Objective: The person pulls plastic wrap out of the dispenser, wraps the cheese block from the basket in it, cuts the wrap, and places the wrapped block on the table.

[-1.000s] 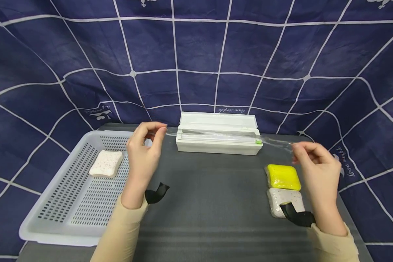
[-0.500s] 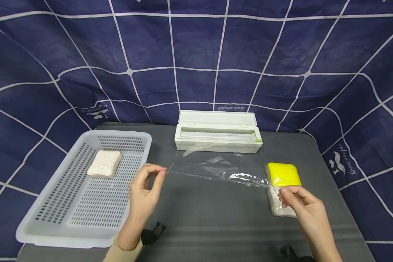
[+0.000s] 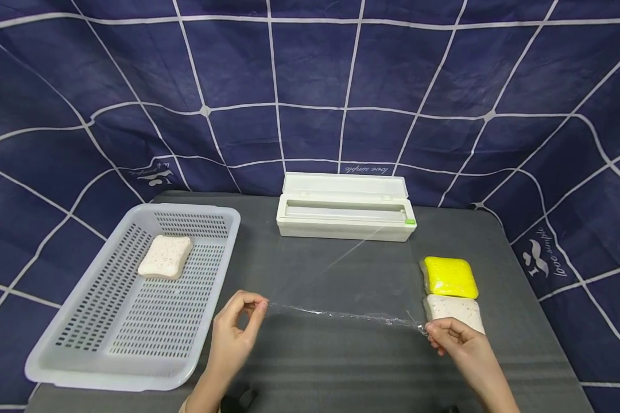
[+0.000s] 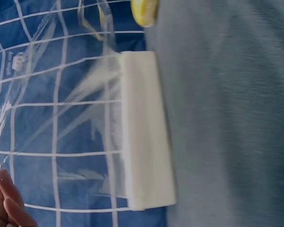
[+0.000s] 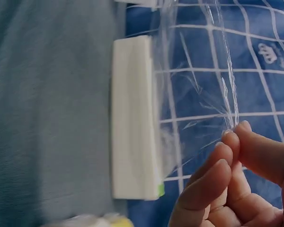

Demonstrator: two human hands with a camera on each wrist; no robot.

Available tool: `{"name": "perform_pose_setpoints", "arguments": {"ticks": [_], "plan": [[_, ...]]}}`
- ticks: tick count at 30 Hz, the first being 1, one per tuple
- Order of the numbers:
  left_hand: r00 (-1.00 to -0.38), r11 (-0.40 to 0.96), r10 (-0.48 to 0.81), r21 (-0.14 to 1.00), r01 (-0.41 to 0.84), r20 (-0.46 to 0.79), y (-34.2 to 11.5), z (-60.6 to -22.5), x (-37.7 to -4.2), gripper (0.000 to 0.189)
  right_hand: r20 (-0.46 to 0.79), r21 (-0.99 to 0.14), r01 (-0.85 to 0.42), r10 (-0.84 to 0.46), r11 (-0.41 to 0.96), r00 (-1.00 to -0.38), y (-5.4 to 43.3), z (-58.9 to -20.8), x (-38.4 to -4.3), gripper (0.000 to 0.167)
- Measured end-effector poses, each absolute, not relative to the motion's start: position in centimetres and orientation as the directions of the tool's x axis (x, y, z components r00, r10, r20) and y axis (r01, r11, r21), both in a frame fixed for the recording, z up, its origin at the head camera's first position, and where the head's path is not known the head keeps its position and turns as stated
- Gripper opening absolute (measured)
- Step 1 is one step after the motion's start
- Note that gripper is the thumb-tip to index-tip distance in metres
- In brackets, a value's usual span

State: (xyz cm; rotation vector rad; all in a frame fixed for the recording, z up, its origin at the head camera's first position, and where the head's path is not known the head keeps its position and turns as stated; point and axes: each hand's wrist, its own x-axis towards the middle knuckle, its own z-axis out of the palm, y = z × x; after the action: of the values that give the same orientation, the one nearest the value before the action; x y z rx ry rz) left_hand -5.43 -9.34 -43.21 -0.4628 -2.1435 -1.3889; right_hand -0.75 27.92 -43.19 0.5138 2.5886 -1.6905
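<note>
A clear sheet of plastic wrap (image 3: pixel 341 315) stretches from a white wrap dispenser box (image 3: pixel 346 230) toward the front. Its left corner is pinched between thumb and finger of my left hand (image 3: pixel 237 327). My right hand (image 3: pixel 460 344) pinches the bunched right corner, as the right wrist view shows close up at the fingertips (image 5: pixel 245 125). The dispenser's lid (image 3: pixel 345 184) stands open at the back, and a green piece (image 3: pixel 410 221) marks its right end. Beside the right hand lie a wrapped yellow soap-like block (image 3: pixel 450 277) and a speckled white one (image 3: pixel 457 310).
A pale plastic basket (image 3: pixel 222 252) with slotted sides stands on the left of the grey table (image 3: pixel 310 378). Inside it rests a speckled white block (image 3: pixel 166 256). A dark blue curtain (image 3: pixel 310 74) with white grid lines encloses the back and sides.
Both hands have drawn the wrap's front edge from over the dispenser down toward the front of the table. The sheet between them and the box has grown longer. Box, blocks and basket stay put.
</note>
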Motion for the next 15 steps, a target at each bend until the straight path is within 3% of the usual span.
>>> {"name": "perform_pose_setpoints", "arguments": {"ticks": [6,15], "plan": [[-0.863,0.519,-0.002,0.738,0.431,0.505,-9.6,-45.1,-4.9,0.022,-0.289,-0.826,0.38,0.267,0.417,-0.919,27.5,-44.7,-0.5,0.018],[-0.96,0.661,0.011,0.718,0.218,0.281,-9.7,-46.6,-5.0,0.013,-0.236,-0.74,0.391,0.333,0.547,-0.913,26.9,-46.7,-1.0,0.026]]}}
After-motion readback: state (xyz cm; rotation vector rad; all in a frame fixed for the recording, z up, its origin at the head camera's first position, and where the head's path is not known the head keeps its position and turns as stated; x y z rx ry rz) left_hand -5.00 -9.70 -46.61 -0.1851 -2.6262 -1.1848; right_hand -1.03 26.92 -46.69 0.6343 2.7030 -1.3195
